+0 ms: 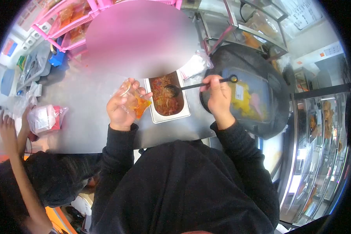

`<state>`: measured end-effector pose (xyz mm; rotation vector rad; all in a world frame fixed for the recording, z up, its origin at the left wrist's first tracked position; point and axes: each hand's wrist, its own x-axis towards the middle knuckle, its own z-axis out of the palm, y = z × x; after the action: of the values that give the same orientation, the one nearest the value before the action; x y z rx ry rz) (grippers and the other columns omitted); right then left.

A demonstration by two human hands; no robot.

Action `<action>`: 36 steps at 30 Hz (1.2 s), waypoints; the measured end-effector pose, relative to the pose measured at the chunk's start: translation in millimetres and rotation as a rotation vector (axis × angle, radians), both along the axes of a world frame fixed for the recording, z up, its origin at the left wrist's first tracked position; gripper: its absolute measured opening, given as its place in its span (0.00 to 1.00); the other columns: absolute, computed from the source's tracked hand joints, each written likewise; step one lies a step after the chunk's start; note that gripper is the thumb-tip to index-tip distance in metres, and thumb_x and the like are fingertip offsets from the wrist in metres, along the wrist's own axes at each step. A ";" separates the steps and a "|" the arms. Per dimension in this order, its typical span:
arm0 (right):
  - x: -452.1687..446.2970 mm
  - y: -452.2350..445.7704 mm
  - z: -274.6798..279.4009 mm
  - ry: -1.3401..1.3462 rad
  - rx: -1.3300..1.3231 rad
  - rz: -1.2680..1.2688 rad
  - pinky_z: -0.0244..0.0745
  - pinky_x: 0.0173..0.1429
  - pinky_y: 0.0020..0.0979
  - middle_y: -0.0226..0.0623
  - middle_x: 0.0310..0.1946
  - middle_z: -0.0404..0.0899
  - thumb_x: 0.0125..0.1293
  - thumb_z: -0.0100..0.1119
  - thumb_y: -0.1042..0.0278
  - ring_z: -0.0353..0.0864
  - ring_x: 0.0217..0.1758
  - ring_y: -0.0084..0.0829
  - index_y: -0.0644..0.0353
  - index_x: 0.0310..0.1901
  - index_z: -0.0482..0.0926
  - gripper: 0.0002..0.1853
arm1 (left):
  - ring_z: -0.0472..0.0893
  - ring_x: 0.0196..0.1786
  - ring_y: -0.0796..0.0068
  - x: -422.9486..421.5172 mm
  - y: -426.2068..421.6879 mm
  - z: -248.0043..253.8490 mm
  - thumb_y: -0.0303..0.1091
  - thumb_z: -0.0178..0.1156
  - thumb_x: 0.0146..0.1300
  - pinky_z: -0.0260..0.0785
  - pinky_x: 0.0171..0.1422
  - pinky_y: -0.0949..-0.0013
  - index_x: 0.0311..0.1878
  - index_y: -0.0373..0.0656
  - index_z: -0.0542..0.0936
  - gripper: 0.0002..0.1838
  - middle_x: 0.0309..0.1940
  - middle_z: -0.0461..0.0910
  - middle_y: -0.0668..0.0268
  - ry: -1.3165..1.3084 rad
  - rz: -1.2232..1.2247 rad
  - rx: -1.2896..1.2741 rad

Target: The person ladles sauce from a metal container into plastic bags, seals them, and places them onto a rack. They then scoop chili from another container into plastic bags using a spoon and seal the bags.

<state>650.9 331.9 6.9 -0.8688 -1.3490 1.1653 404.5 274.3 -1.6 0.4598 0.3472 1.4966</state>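
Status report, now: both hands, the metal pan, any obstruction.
Left hand holding clear plastic bag. Right hand gripping black ladle, bowl at metal pan. No obstruction seen between bag and pan; image blur hides pan's far end.

One ladle (pixel 194 86), one pan (pixel 171 118), one held bag (pixel 140 107)

Item: one camera, head-worn, one view. I receive it from above the wearer's black top (pixel 183 183), facing forward and steeply down. Closest: that top, near middle. Centre, fairly near: left hand (pixel 119 113) and right hand (pixel 220 102), over the metal table (pixel 82 113). Far left: pink baskets (pixel 72 27). Left limit: a co-worker's arm (pixel 20 175). Right limit: glass cabinet (pixel 316 156). Border: round, black corners.
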 end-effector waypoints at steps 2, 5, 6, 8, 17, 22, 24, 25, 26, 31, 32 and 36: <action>-1.8 -0.7 1.2 -0.006 0.008 0.020 0.67 0.33 0.21 0.31 0.29 0.74 0.68 0.42 0.63 0.73 0.28 0.20 0.64 0.33 0.73 0.14 | 0.73 0.42 0.65 0.2 0.2 2.9 0.32 0.54 0.39 0.65 0.56 0.54 0.49 0.39 0.67 0.27 0.35 0.69 0.66 0.044 0.011 0.012; 5.5 9.4 9.1 0.025 -0.033 -0.063 0.67 0.33 0.22 0.31 0.28 0.74 0.68 0.41 0.62 0.73 0.26 0.21 0.63 0.33 0.73 0.14 | 0.72 0.42 0.68 4.3 2.0 5.7 0.33 0.54 0.39 0.64 0.56 0.57 0.49 0.39 0.67 0.28 0.35 0.67 0.67 0.300 0.081 0.050; 5.8 12.3 11.1 0.046 -0.037 -0.087 0.67 0.33 0.22 0.31 0.28 0.74 0.68 0.41 0.61 0.73 0.25 0.21 0.63 0.33 0.73 0.15 | 0.72 0.42 0.68 6.1 2.3 5.3 0.32 0.53 0.39 0.64 0.56 0.57 0.50 0.39 0.67 0.28 0.35 0.67 0.67 0.341 0.096 0.056; 2.2 13.0 20.9 0.143 -0.041 -0.108 0.67 0.32 0.23 0.31 0.26 0.73 0.68 0.41 0.60 0.72 0.24 0.22 0.63 0.32 0.73 0.16 | 0.72 0.41 0.69 9.1 3.1 4.4 0.30 0.53 0.40 0.65 0.56 0.59 0.50 0.37 0.67 0.28 0.36 0.67 0.67 0.425 0.124 0.070; 3.8 15.8 54.0 0.271 0.035 -0.153 0.67 0.32 0.24 0.35 0.24 0.72 0.68 0.42 0.57 0.71 0.23 0.25 0.64 0.32 0.71 0.17 | 0.68 0.42 0.82 22.2 3.2 12.6 0.15 0.49 0.42 0.62 0.44 0.79 0.50 0.38 0.69 0.26 0.37 0.68 0.70 0.650 0.085 0.091; -1.0 10.8 104.8 0.368 0.224 0.018 0.67 0.33 0.27 0.40 0.25 0.72 0.68 0.40 0.60 0.70 0.24 0.27 0.65 0.34 0.69 0.15 | 0.68 0.42 0.83 39.2 8.9 14.2 0.17 0.52 0.43 0.62 0.46 0.78 0.49 0.35 0.69 0.24 0.40 0.68 0.70 0.818 0.100 0.093; -4.8 5.8 115.8 0.325 0.285 0.034 0.67 0.33 0.27 0.42 0.26 0.72 0.68 0.40 0.61 0.70 0.25 0.27 0.65 0.33 0.69 0.15 | 0.68 0.43 0.83 48.2 11.9 12.2 0.18 0.52 0.43 0.62 0.46 0.78 0.49 0.35 0.68 0.23 0.42 0.69 0.68 0.776 0.112 0.110; -7.1 2.8 119.5 0.229 0.395 0.064 0.66 0.32 0.26 0.42 0.26 0.72 0.68 0.40 0.61 0.70 0.24 0.27 0.66 0.33 0.69 0.15 | 0.69 0.45 0.82 50.2 13.0 14.1 0.18 0.52 0.44 0.62 0.48 0.78 0.49 0.35 0.68 0.23 0.44 0.69 0.67 0.783 0.104 0.162; -8.2 -0.4 120.8 0.172 0.469 0.101 0.66 0.32 0.26 0.41 0.26 0.71 0.67 0.41 0.61 0.70 0.24 0.27 0.66 0.32 0.70 0.15 | 0.69 0.45 0.81 51.0 13.0 14.8 0.18 0.52 0.44 0.62 0.49 0.78 0.49 0.35 0.68 0.24 0.44 0.70 0.67 0.771 0.075 0.164; -13.8 -10.0 127.2 -0.040 0.735 0.211 0.64 0.28 0.28 0.39 0.20 0.71 0.65 0.43 0.59 0.69 0.22 0.28 0.65 0.26 0.72 0.18 | 0.70 0.45 0.80 58.1 9.6 15.5 0.18 0.52 0.44 0.61 0.52 0.76 0.52 0.34 0.67 0.26 0.42 0.71 0.67 0.676 0.051 0.167; -14.5 -10.5 128.2 -0.048 0.771 0.234 0.64 0.28 0.28 0.38 0.19 0.71 0.65 0.43 0.59 0.69 0.22 0.29 0.65 0.25 0.72 0.18 | 0.70 0.45 0.80 58.7 9.0 16.0 0.18 0.52 0.44 0.61 0.52 0.76 0.52 0.33 0.67 0.26 0.42 0.71 0.68 0.666 0.056 0.171; -14.4 -15.9 132.9 -0.042 0.714 0.205 0.64 0.28 0.27 0.38 0.20 0.71 0.65 0.43 0.60 0.69 0.22 0.28 0.65 0.26 0.73 0.17 | 0.70 0.46 0.79 60.5 3.4 26.9 0.17 0.51 0.44 0.61 0.52 0.75 0.52 0.33 0.67 0.26 0.41 0.71 0.69 0.652 0.041 0.177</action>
<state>636.5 316.0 139.8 -0.2429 -1.7551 0.7185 465.0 277.6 25.3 1.0914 0.7379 1.3919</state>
